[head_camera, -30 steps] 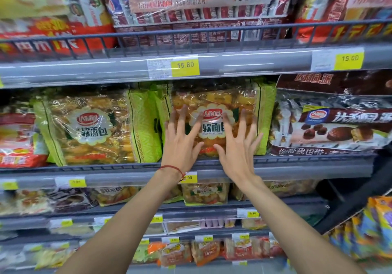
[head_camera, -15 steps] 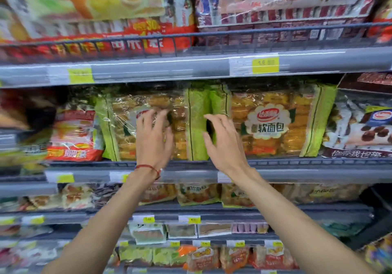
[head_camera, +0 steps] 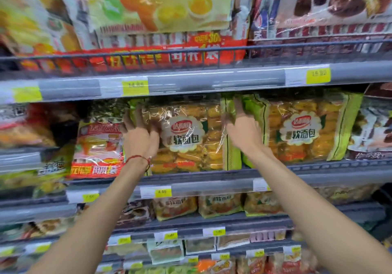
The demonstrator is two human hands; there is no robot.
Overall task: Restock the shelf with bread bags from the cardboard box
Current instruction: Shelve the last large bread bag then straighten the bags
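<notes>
Pressing in on both sides of one bread bag (head_camera: 186,137), the hands frame it on the middle shelf (head_camera: 212,180). L hand (head_camera: 140,135) lies flat against the bag's left edge, fingers (head_camera: 138,117) spread and pointing up, not curled round anything. A red string bracelet (head_camera: 139,159) sits at that wrist. R hand (head_camera: 241,131) is at the bag's right edge, fingers straight and pointing up, tips going into the narrow gap btw this bag and a second bread bag (head_camera: 301,131) just beside it. It's a bit blurred, but no pinch or wrap shows, so both hands read as flat: touching, gripping nothing.

Bag look: clear crinkly plastic w/ lime-green side panels and stacked golden-yellow rolls showing through. In the centre is a scalloped white badge w/ a red oval logo and dark-green Chinese characters under it. The bag stands upright, front facing out, behind the shelf's grey front rail. The second bag has the same design, also upright.

A red-and-white snack pack (head_camera: 97,146) sits at the first bag's left edge; touching or overlapping, can't tell. Right of the second bag is a pack w/ chocolate-coated cakes (head_camera: 371,129). A yellow price tag (head_camera: 162,191) is on the rail under the first bag. Smaller bread packs (head_camera: 176,208) of similar look lie on the shelf below
</notes>
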